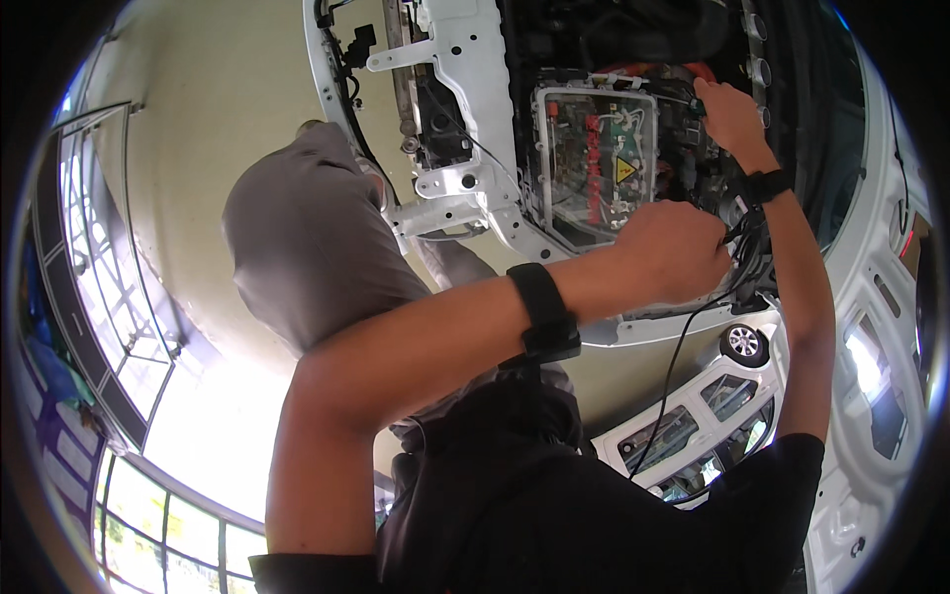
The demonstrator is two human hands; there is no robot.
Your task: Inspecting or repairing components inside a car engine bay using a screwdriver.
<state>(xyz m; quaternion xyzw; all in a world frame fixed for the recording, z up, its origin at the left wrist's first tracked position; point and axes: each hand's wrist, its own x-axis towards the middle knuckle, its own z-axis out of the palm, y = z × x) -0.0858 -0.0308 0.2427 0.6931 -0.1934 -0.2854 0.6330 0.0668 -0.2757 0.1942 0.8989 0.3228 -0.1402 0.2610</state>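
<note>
My left hand is closed in a fist at the near side of the engine bay, its fingers round a bundle of thin black cables. Beyond it, my right hand reaches deeper into the bay. Its thumb and fingers are bent together on something small and dark beside an orange cable; the thing itself is mostly hidden. Left of both hands sits a box with a clear cover, showing a circuit board, red parts and a yellow warning triangle.
The white car body frame edges the bay on the left. A person's leg in grey trousers stands close by on the pale floor. One black cable hangs down across my front. Another white vehicle is parked at the lower right.
</note>
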